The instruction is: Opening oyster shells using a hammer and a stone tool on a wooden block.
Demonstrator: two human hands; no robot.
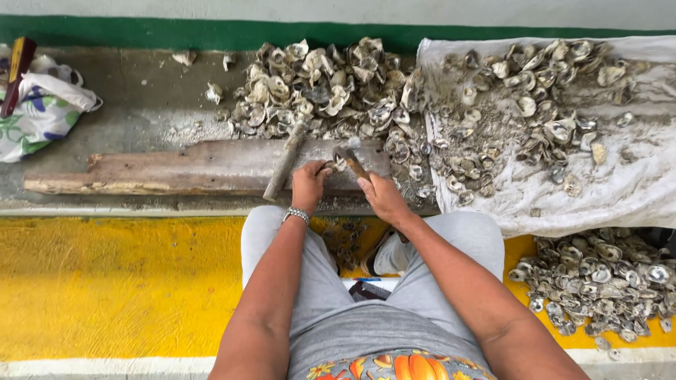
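Grey concrete ledge (141,105): weathered wooden plank (176,169), heap of oyster shells (317,88), shell-strewn white cloth (620,183), patterned bag (39,112).

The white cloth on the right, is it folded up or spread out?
Spread out: the white cloth lies flat with oyster shells scattered over it.

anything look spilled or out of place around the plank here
Stray shells and pale grit lie scattered left of the big shell heap, apart from it. A wooden stick lies askew across the plank beside the left hand. Nothing else stands out.

Small grey oyster shell (336,165) on wooden plank, brown-handled knife (350,160) angled against it.
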